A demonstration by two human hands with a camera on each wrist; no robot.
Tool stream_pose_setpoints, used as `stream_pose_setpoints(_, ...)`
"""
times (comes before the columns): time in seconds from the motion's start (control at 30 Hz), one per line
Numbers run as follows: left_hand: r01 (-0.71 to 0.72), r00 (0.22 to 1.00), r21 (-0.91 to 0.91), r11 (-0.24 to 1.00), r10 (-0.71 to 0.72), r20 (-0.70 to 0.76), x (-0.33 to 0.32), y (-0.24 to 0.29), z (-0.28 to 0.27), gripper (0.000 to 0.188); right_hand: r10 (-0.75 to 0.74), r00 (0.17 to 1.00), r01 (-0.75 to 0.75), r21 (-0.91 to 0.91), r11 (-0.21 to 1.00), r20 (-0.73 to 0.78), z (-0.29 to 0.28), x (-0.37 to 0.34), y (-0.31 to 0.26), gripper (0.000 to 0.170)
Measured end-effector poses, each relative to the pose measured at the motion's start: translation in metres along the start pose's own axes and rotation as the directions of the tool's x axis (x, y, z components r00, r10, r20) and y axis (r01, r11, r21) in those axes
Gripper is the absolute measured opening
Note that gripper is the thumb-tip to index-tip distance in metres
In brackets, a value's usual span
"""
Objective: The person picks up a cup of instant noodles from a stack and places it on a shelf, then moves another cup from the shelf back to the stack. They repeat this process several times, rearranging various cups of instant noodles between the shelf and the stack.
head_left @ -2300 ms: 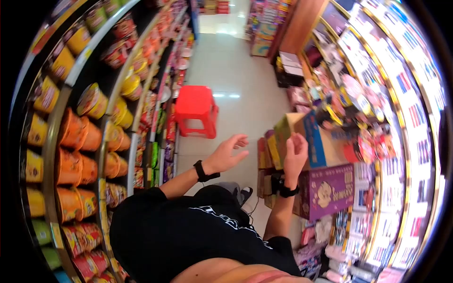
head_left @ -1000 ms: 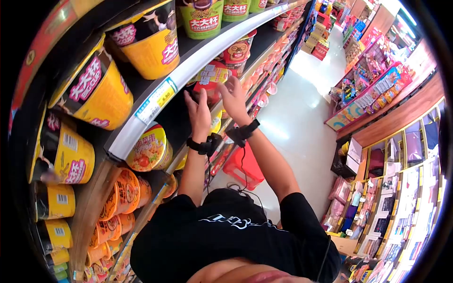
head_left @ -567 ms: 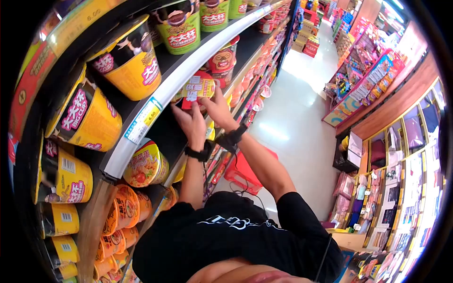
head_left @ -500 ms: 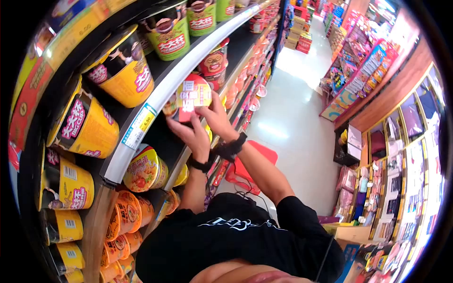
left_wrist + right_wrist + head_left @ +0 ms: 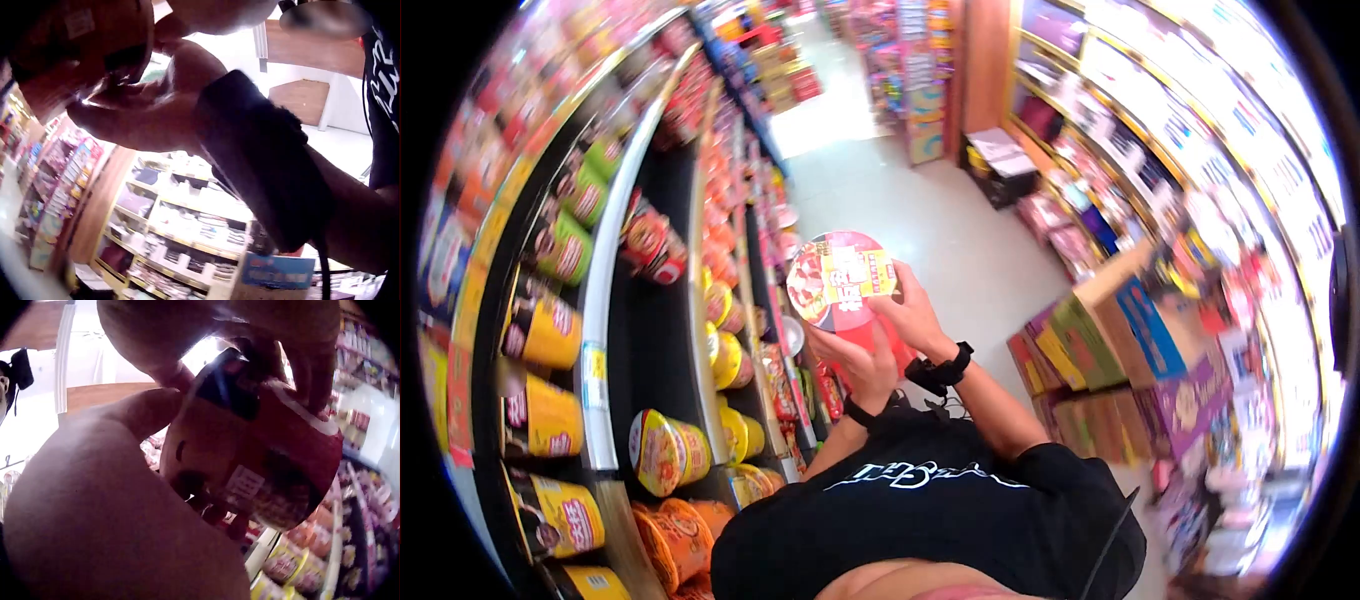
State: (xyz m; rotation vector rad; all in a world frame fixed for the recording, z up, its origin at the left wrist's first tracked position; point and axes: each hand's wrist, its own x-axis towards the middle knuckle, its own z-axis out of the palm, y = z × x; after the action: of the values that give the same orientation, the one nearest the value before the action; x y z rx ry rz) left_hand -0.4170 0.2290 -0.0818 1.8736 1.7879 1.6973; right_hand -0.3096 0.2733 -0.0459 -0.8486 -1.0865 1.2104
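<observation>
Head view: four yellow-and-black cups (image 5: 541,415) and three green cups (image 5: 560,247) line a shelf (image 5: 596,430) at left; rightward, over the aisle (image 5: 915,212), the left hand (image 5: 863,367) grips one red-lidded cup (image 5: 840,280) from its near side, the right hand (image 5: 918,322) curling round its right edge.

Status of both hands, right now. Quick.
Left hand: closed, holding the red cup together with the other hand.
Right hand: closed, holding the same cup.

Both hands (image 5: 862,362) (image 5: 913,318) hold a red printed cup (image 5: 840,280), round top upward.
</observation>
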Motion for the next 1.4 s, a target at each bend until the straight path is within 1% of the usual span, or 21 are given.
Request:
stream_pose_setpoints(0.03,-0.034,0.998,-0.035,0.999,0.036,0.053,-0.012,0.016,0.004,0.1,0.005,0.997,-0.014,-0.109,0.994,-0.078,-0.019,-0.016,-0.011,0.062)
stream_pose_setpoints(0.13,-0.096,0.969,-0.182,0.979,0.134,0.21,-0.049,0.062,0.013,0.103,-0.049,0.957,-0.017,-0.225,0.974,-0.286,-0.068,-0.069,-0.05,0.059)
stream_pose_setpoints(0.27,-0.062,0.895,-0.372,0.926,0.216,0.389,-0.099,0.121,0.016,0.105,-0.151,0.872,0.002,-0.306,0.952,-0.465,-0.125,-0.146,-0.078,0.055)
stream_pose_setpoints(0.33,-0.037,0.858,-0.447,0.894,0.257,0.444,-0.128,0.147,0.02,0.106,-0.131,0.822,-0.079,-0.339,0.938,-0.554,-0.146,-0.188,-0.095,0.054)
stream_pose_setpoints(0.43,-0.12,0.763,-0.532,0.838,0.42,0.491,-0.169,0.179,0.025,0.105,-0.199,0.705,-0.083,-0.359,0.93,-0.681,-0.179,-0.246,-0.109,0.053)
stream_pose_setpoints(0.47,-0.114,0.756,-0.549,0.828,0.431,0.494,-0.179,0.19,0.024,0.105,-0.217,0.662,-0.087,-0.361,0.929,-0.717,-0.192,-0.262,-0.11,0.052)
stream_pose_setpoints(0.53,-0.004,0.655,-0.628,0.778,0.476,0.587,-0.191,0.214,0.02,0.104,-0.323,0.589,-0.039,-0.425,0.904,-0.741,-0.202,-0.289,-0.133,0.05)
stream_pose_setpoints(0.6,-0.019,0.629,-0.676,0.737,0.535,0.564,-0.2,0.232,0.024,0.102,-0.363,0.525,0.082,-0.379,0.922,-0.77,-0.208,-0.307,-0.153,0.048)
stream_pose_setpoints(0.67,0.036,0.589,-0.779,0.626,0.616,0.523,-0.205,0.256,0.034,0.099,-0.409,0.441,0.201,-0.356,0.913,-0.799,-0.228,-0.321,-0.149,0.049)
stream_pose_setpoints(0.7,-0.128,0.565,-0.789,0.601,0.698,0.44,-0.202,0.268,0.041,0.097,-0.446,0.407,0.214,-0.391,0.895,-0.797,-0.234,-0.327,-0.159,0.05)
stream_pose_setpoints(0.73,-0.124,0.558,-0.794,0.595,0.704,0.44,-0.201,0.282,0.049,0.097,-0.484,0.37,0.227,-0.428,0.875,-0.793,-0.24,-0.333,-0.173,0.051)
stream_pose_setpoints(0.83,-0.075,0.463,-0.898,0.434,0.813,0.354,-0.195,0.329,0.078,0.093,-0.533,0.306,0.23,-0.483,0.845,-0.789,-0.27,-0.348,-0.206,0.054)
stream_pose_setpoints(0.87,-0.068,0.482,-0.92,0.386,0.82,0.308,-0.196,0.346,0.092,0.093,-0.576,0.286,0.224,-0.531,0.817,-0.766,-0.282,-0.35,-0.218,0.054)
stream_pose_setpoints(0.93,0.08,0.472,-0.929,0.361,0.807,0.354,-0.192,0.376,0.113,0.093,-0.572,0.264,0.299,-0.498,0.814,-0.776,-0.306,-0.347,-0.24,0.055)
stream_pose_setpoints(0.97,0.14,0.469,-0.927,0.347,0.802,0.371,-0.189,0.391,0.126,0.093,-0.615,0.255,0.239,-0.568,0.788,-0.746,-0.32,-0.343,-0.253,0.055)
stream_pose_setpoints(1.07,0.256,0.47,-0.919,0.299,0.792,0.389,-0.187,0.431,0.175,0.09,-0.612,0.274,0.184,-0.584,0.791,-0.742,-0.366,-0.326,-0.282,0.054)
stream_pose_setpoints(1.1,0.264,0.481,-0.922,0.284,0.789,0.381,-0.185,0.441,0.191,0.09,-0.625,0.307,0.188,-0.598,0.779,-0.718,-0.385,-0.317,-0.289,0.052)
stream_pose_setpoints(1.17,0.071,0.508,-0.938,0.339,0.797,0.327,-0.181,0.457,0.219,0.09,-0.603,0.339,0.201,-0.571,0.796,-0.722,-0.415,-0.3,-0.3,0.052)
stream_pose_setpoints(1.2,0.081,0.517,-0.937,0.338,0.79,0.33,-0.18,0.464,0.231,0.09,-0.567,0.368,0.219,-0.524,0.823,-0.737,-0.426,-0.292,-0.304,0.051)
stream_pose_setpoints(1.27,0.273,0.515,-0.903,0.333,0.742,0.43,-0.179,0.481,0.254,0.091,-0.562,0.381,0.194,-0.53,0.825,-0.735,-0.449,-0.274,-0.311,0.05)
stream_pose_setpoints(1.4,0.266,0.505,-0.879,0.396,0.72,0.477,-0.173,0.499,0.292,0.091,-0.481,0.354,0.133,-0.466,0.875,-0.802,-0.486,-0.25,-0.314,0.052)
